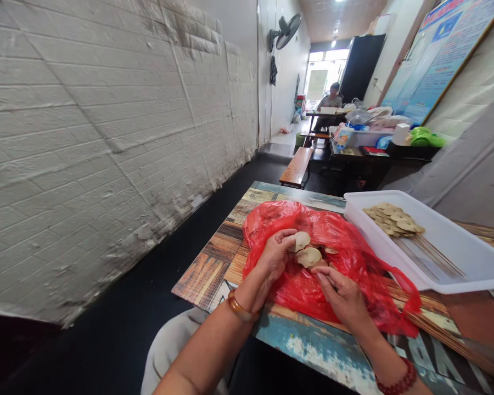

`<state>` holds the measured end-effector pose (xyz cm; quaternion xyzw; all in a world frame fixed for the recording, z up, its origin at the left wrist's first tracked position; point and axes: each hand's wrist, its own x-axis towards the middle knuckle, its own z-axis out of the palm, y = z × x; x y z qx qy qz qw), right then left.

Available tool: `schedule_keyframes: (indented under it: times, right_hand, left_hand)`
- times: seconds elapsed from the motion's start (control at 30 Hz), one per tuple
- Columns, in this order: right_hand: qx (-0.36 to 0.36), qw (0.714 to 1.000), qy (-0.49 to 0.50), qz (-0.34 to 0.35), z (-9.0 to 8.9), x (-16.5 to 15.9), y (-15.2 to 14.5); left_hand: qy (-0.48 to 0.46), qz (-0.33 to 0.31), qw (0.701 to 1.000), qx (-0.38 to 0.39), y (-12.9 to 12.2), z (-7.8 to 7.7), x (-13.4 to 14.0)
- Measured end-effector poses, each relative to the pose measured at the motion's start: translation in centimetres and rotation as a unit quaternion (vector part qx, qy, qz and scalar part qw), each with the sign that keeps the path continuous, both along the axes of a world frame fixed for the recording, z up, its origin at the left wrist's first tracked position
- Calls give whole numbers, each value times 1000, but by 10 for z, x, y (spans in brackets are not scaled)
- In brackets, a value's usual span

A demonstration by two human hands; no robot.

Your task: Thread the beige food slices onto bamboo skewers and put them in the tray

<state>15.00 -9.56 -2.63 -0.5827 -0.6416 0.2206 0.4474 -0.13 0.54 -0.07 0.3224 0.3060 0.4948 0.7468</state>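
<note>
My left hand (276, 253) pinches a pale, thin round slice (300, 240) between thumb and fingers, above an open red plastic bag (271, 216). Just below it, more pale slices (308, 257) show in the bag's opening. My right hand (342, 293) is closed in a pinch close to these slices; what its fingertips grip is too small to make out. To the right, a white plastic tray (473, 260) holds a pile of similar slices threaded on thin wooden skewers (434, 258).
The bag lies on a wood-patterned table (206, 269); bare sticks (448, 334) lie at its right. Beyond are a bench (297, 167), a second table loaded with bags and a green container (426, 137), and a seated person (331, 99). A white wall (107, 137) runs along the left.
</note>
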Motion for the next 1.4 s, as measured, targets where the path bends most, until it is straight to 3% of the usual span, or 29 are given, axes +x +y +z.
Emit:
schedule_keyframes:
  times: [0.4, 0.6, 0.93, 1.17, 1.4]
  right_hand:
    - [-10, 1000, 0, 1, -1, 1, -1]
    - [-7, 1000, 9, -3, 3, 0, -1]
    - [-43, 998, 42, -1, 3, 0, 0]
    - [-68, 996, 49, 8, 1, 0, 0]
    - [-70, 995, 64, 8, 1, -2, 0]
  left_hand:
    - [19, -24, 999, 11, -3, 0, 1]
    - [52, -30, 997, 55, -1, -4, 2]
    - [72, -5, 995, 66, -3, -1, 3]
    - [125, 5, 982, 138, -4, 0, 3]
    - [234, 45, 939, 247, -2, -5, 6]
